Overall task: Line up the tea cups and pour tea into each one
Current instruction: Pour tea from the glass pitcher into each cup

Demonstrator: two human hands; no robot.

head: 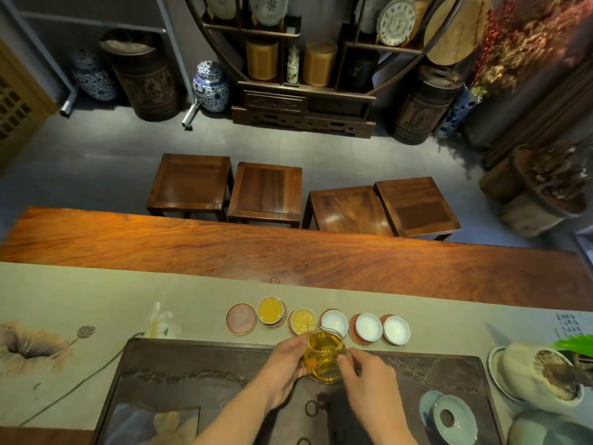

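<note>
A row of small white tea cups stands on round coasters on the beige runner. The leftmost cup [271, 310] and the second cup [303, 320] hold amber tea. The three cups to their right [334, 322], [368, 327], [396, 329] show white insides. An empty pink coaster [241, 318] lies at the row's left end. A glass pitcher [324, 356] of amber tea is held just in front of the second and third cups, spout toward the second. My left hand [284, 364] grips its left side and my right hand [361, 370] its right side.
A dark carved tea tray [199, 367] lies under my arms. A lidded gaiwan [451, 419] sits at its right end, beside a potted plant [542, 377]. Several wooden stools [266, 191] stand beyond the long wooden table [288, 252].
</note>
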